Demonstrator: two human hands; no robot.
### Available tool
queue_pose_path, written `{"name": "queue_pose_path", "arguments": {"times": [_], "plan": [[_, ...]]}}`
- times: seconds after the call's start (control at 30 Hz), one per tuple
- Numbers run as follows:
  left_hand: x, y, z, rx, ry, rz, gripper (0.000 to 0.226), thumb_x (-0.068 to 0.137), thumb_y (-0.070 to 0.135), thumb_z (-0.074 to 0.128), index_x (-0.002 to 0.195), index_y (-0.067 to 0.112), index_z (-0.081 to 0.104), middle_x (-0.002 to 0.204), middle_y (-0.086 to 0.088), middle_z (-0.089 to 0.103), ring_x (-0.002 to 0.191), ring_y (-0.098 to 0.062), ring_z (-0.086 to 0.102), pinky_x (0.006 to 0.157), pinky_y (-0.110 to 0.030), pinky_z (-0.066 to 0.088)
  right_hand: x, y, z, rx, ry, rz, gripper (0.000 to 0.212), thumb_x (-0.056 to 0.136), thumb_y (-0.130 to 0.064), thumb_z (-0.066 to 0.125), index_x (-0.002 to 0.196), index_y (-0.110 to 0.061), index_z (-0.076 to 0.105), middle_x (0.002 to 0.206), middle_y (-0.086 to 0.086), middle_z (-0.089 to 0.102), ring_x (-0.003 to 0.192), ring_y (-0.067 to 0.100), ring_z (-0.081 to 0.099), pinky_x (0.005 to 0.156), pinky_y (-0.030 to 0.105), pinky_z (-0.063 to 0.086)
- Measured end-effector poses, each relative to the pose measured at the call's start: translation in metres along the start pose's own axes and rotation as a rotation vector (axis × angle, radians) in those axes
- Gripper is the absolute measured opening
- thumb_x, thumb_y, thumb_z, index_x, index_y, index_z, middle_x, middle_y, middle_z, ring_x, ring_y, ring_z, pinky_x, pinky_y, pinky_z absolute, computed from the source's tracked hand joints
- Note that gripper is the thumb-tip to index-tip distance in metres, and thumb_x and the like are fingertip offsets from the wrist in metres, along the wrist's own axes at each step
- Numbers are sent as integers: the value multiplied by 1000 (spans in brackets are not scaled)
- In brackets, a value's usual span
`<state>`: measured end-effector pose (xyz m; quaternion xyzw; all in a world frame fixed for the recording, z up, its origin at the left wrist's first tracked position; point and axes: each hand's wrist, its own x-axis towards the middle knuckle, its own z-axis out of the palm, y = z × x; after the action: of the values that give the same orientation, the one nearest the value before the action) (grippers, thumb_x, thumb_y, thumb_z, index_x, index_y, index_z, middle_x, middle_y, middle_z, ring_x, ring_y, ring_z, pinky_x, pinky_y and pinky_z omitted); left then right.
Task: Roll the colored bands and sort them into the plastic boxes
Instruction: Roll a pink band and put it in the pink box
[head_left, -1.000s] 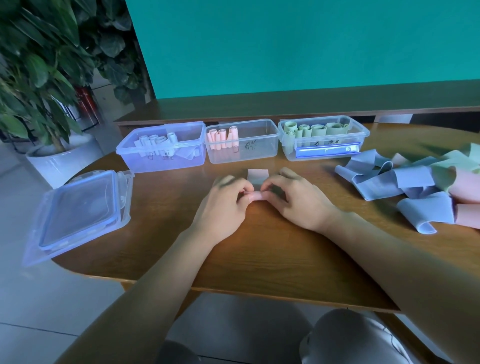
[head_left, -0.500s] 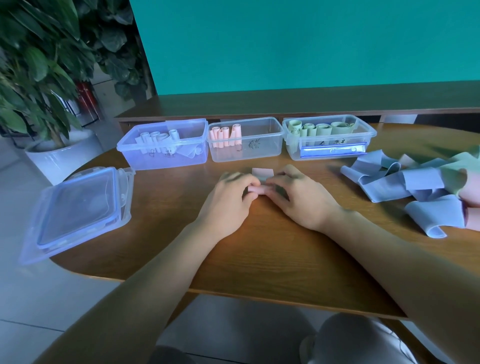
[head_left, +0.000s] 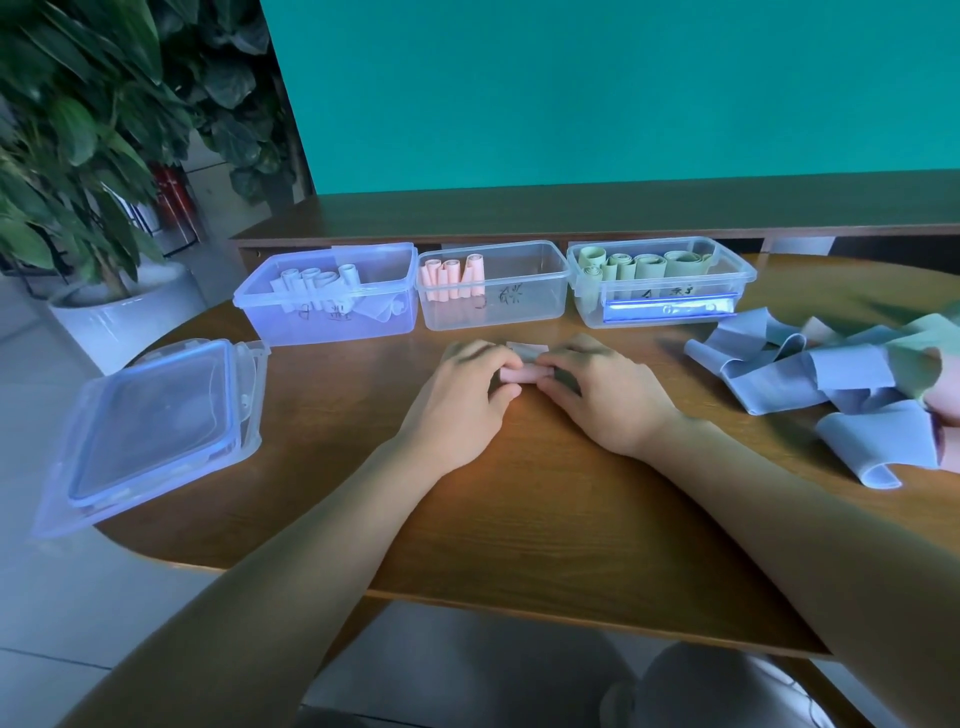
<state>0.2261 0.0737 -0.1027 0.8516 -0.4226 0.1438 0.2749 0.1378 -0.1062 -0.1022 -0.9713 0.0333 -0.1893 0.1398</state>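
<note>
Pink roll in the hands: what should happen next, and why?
Probably finish rolling: a short flat tail lies unrolled beyond the pink roll, pinched between left hand and right hand. Then it likely goes into the middle box, which holds pink rolls.

Dark handwritten marks on the front walls of all three plastic boxes, none clearly legible. Left box, the one with pale blue rolls: a mark like a "B" plus another scribbled character beside it, too blurred to read. Middle box, holding pink rolls: a curved stroke like a "C" and a scrawled character next to it, unreadable. Right box, holding green rolls: mark like an "A" plus another character above the blue clip strip; faint markings on the strip itself, too small to tell. No printed labels, brands or numbers readable elsewhere.
</note>
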Motion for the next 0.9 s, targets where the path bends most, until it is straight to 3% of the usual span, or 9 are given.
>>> {"name": "queue_pose_path", "arguments": {"times": [0.23, 0.4, 0.57, 0.7, 0.9], "plan": [[10, -7, 5, 18, -26, 12, 25, 100, 25, 56, 125, 25, 61, 124, 8, 60, 119, -12, 45, 91, -25, 39, 1, -2, -1, 46, 35, -51, 34, 100, -34, 58, 134, -31, 57, 130, -9, 50, 101, 15, 61, 79, 41, 55], [14, -7, 7, 44, 17, 32, 30, 100, 23, 58, 129, 22, 63, 126, 6, 58, 122, -13, 43, 98, -28, 41, 7, 1, 1, 59, 25, -16, 33, 101, -35, 55, 135, -32, 57, 128, -10, 51, 101, 13, 60, 76, 34, 47], [15, -4, 5, 35, 32, 55, 24, 97, 22, 63, 121, 25, 66, 122, 8, 61, 120, -13, 47, 97, -30, 45, 13, 4, 2, 24, -1, 20, 39, 103, -40, 52, 141, -39, 52, 133, -10, 48, 109, 13, 59, 73, 30, 39], [18, -4, 6, 18, 6, 40, 28, 99, 23, 60, 127, 28, 63, 130, 9, 60, 125, -12, 45, 100, -28, 41, 18, 5, 2, 14, -22, 25, 40, 103, -43, 50, 143, -43, 49, 136, -8, 46, 114, 14, 58, 77, 32, 44], [27, -10, 11, 35, -46, 18, 34, 102, 26, 55, 135, 30, 57, 135, 9, 57, 129, -14, 42, 104, -31, 39, 22, 7, 4, 72, 51, 18, 26, 100, -34, 57, 126, -32, 56, 126, -13, 49, 106, 13, 59, 80, 40, 52]]}}
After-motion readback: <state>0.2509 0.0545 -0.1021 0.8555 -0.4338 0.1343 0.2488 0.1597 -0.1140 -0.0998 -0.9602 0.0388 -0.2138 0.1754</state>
